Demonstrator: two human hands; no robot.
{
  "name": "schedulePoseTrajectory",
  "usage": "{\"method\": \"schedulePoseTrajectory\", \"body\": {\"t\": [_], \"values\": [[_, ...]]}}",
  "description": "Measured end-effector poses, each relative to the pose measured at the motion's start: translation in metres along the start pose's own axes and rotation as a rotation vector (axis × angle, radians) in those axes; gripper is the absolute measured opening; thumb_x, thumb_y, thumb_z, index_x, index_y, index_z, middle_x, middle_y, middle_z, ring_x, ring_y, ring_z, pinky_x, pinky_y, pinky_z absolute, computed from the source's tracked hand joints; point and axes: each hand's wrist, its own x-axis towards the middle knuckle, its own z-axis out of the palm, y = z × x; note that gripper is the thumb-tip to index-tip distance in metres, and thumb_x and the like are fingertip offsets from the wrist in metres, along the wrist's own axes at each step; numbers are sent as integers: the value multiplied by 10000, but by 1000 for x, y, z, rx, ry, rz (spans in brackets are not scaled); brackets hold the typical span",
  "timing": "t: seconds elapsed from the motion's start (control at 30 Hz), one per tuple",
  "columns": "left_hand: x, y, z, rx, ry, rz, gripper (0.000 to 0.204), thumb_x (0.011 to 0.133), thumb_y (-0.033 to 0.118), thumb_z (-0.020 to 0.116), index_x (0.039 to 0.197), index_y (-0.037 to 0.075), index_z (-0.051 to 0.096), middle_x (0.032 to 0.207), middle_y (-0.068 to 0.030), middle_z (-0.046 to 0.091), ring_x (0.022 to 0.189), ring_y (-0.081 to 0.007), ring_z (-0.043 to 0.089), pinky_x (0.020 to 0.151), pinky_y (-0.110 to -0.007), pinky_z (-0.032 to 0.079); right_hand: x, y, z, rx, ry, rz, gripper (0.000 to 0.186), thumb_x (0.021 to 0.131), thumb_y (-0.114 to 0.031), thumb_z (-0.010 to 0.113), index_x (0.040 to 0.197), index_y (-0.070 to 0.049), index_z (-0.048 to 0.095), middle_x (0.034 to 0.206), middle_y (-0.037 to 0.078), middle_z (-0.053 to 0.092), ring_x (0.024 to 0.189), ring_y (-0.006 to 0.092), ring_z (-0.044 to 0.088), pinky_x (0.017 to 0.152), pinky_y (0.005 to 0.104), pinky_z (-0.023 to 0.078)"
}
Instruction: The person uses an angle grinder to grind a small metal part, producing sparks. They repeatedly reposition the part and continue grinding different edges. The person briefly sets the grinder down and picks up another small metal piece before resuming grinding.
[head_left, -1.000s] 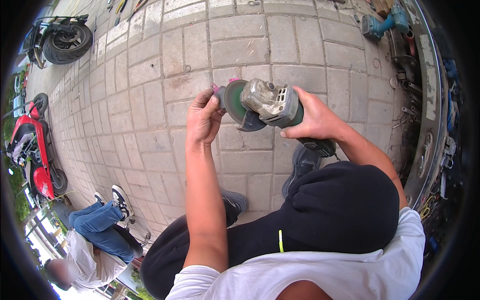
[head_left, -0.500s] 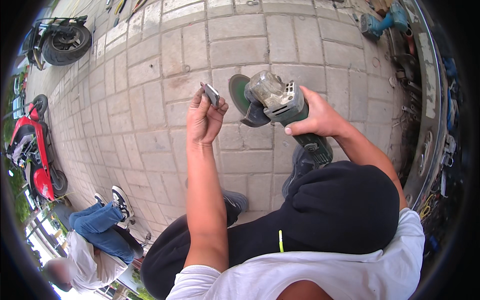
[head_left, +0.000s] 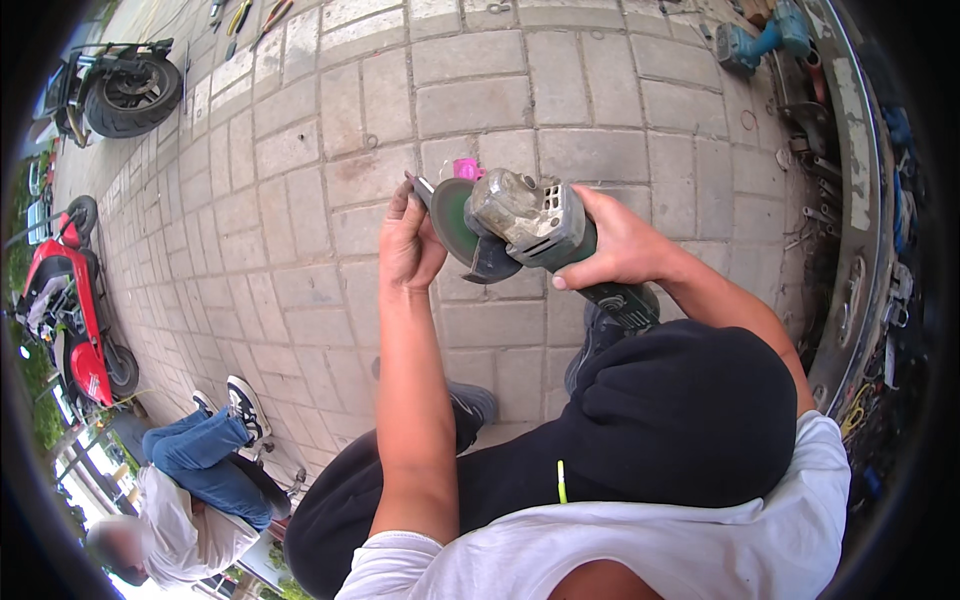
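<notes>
My right hand grips the dark-green body of an angle grinder, whose green-grey disc faces left, with a dark guard below it. My left hand pinches a small dark piece with a bright metal edge, held at the disc's left side; whether they touch I cannot tell. A bright pink patch shows just beyond the disc; what it is I cannot tell.
Brick paving lies below. A blue power tool, sockets and wrenches line a metal edge at right. Pliers lie at top. A black motorbike and red scooter stand left. Another person sits at lower left.
The disc and piece separated half a second ago; now the grinder has moved down-left and the piece is beside the disc again. The pink patch, absent half a second ago, shows again.
</notes>
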Motion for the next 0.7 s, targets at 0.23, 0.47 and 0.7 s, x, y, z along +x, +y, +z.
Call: {"method": "schedulePoseTrajectory", "body": {"t": [0.23,0.47,0.7], "values": [[0,-2,1,9,7,-4,239,946,67,611,1180,99,648,1152,-80,684,1065,-230,649,937,-398,535,-1,-5,0,-26,13,2,848,597,-238,843,1287,65,454,1161,157,605,1078,225,568,967,335,435],[-1,-6,13,80,57,8,221,969,85,569,1168,80,663,1128,-134,686,998,-246,674,870,-385,574,3,-6,-2,13,2,-33,831,594,-237,847,1273,59,469,1153,152,609,1067,225,573,956,340,442],[-3,3,3,28,-15,2,237,936,81,630,1171,95,661,1143,-103,685,1047,-233,655,920,-403,543,-4,-9,-7,-70,-67,4,873,583,-203,861,1311,52,455,1192,120,599,1109,195,544,998,327,411]]}}
